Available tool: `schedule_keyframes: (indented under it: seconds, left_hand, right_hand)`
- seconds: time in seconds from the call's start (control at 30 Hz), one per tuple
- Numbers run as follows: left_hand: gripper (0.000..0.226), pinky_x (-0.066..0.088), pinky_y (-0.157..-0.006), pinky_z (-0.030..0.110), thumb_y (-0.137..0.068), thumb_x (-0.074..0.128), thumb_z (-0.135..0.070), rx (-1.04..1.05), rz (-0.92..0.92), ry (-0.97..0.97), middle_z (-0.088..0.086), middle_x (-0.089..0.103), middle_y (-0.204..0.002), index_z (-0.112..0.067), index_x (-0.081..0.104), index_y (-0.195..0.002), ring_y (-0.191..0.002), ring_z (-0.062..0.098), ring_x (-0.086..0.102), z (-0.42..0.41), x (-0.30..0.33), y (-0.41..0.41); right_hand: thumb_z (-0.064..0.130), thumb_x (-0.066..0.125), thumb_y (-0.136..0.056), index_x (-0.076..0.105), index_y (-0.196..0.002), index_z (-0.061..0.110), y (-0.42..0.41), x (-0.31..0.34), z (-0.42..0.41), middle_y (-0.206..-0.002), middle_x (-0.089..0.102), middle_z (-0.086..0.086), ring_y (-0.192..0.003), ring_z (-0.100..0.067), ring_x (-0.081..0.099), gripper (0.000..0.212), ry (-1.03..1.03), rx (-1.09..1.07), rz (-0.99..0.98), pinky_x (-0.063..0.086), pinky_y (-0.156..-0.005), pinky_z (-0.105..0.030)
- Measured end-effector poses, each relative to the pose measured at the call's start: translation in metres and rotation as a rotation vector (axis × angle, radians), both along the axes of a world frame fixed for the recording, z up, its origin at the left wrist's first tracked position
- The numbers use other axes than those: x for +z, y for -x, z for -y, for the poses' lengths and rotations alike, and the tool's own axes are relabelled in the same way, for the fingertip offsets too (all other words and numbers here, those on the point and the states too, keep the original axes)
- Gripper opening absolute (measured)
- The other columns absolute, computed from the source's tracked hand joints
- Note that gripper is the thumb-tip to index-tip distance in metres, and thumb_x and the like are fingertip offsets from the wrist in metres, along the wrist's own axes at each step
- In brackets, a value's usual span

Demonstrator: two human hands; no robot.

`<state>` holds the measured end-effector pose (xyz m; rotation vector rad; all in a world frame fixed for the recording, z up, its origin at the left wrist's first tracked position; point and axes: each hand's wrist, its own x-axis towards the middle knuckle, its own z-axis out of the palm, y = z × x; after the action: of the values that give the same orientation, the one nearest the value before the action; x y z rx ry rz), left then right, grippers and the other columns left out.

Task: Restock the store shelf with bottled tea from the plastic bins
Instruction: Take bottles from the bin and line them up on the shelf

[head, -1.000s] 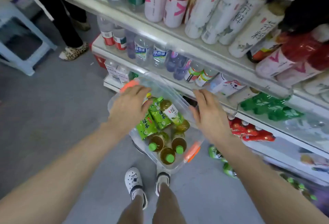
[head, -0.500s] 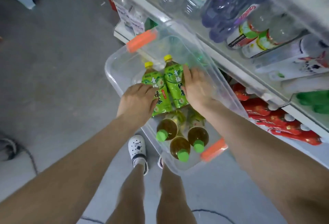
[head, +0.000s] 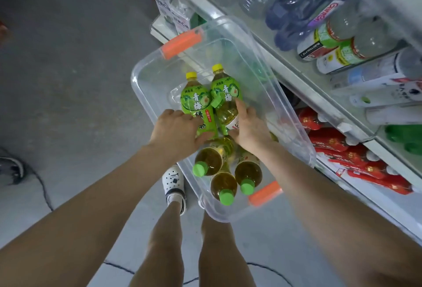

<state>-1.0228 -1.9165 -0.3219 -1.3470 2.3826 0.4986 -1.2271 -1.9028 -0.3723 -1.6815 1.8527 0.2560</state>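
A clear plastic bin (head: 148,95) with orange handles (head: 182,43) stands on the floor by the shelf. Inside lie two green-labelled tea bottles with yellow caps, a left bottle (head: 196,102) and a right bottle (head: 225,90), plus three amber tea bottles with green caps (head: 211,157) at the near end. My left hand (head: 177,131) grips the lower part of the left bottle. Around the lower part of the right bottle curls my right hand (head: 251,130), its forefinger lying along the bottle.
The store shelf (head: 303,86) runs along the right, holding water and soft-drink bottles above and red packs (head: 342,149) below. My legs and white shoe (head: 173,180) are under the bin's near end. A black cable (head: 43,191) crosses the grey floor at left.
My view has dropped from the upper shelves down onto the bin. Both hands went from the bin's rim into it and closed on the two green-labelled bottles.
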Motion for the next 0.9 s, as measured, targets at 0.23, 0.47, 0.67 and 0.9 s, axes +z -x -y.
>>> schedule_keyframes:
  seconds: [0.23, 0.47, 0.67, 0.9]
  left_hand:
    - [0.094, 0.043, -0.074, 0.033, -0.062, 0.044, -0.093, -0.085, 0.193, -0.338, -0.002, 0.067, -0.090, -0.034, 0.047, -0.135, -0.090, 0.026, 0.065, -0.028, 0.006, 0.025]
    - [0.063, 0.049, -0.078, 0.036, -0.081, 0.073, -0.047, 0.079, 0.054, -0.401, 0.007, 0.065, -0.111, -0.020, 0.048, -0.132, -0.102, 0.028, 0.061, -0.010, 0.017, 0.031]
    - [0.063, 0.041, -0.089, 0.028, -0.078, 0.073, -0.053, 0.176, -0.128, -0.469, 0.001, 0.062, -0.124, -0.028, 0.055, -0.133, -0.114, 0.024, 0.055, 0.039, 0.044, 0.024]
    - [0.054, 0.056, -0.078, 0.037, -0.087, 0.064, -0.051, 0.968, -0.585, -0.714, 0.004, 0.061, -0.127, -0.024, 0.055, -0.132, -0.111, 0.027, 0.060, 0.069, 0.008, 0.029]
  right_hand:
    - [0.039, 0.079, -0.080, 0.039, -0.137, 0.008, 0.015, 0.014, -0.003, -0.131, 0.048, -0.016, -0.112, -0.039, 0.058, 0.077, 0.052, -0.074, 0.036, 0.048, -0.088, -0.042]
    - [0.039, 0.085, -0.069, 0.045, -0.128, 0.014, 0.034, 0.037, -0.018, -0.119, 0.062, -0.005, -0.101, -0.029, 0.065, 0.075, 0.225, -0.137, 0.187, 0.054, -0.082, -0.038]
    - [0.052, 0.079, -0.075, 0.037, -0.140, 0.014, 0.043, 0.053, -0.020, -0.126, 0.060, -0.004, -0.113, -0.023, 0.061, 0.086, 0.250, -0.245, 0.340, 0.052, -0.096, -0.042]
    - [0.062, 0.073, -0.074, 0.036, -0.138, 0.020, 0.036, 0.048, -0.018, -0.125, 0.060, 0.000, -0.115, -0.017, 0.059, 0.085, 0.228, -0.325, 0.443, 0.051, -0.096, -0.043]
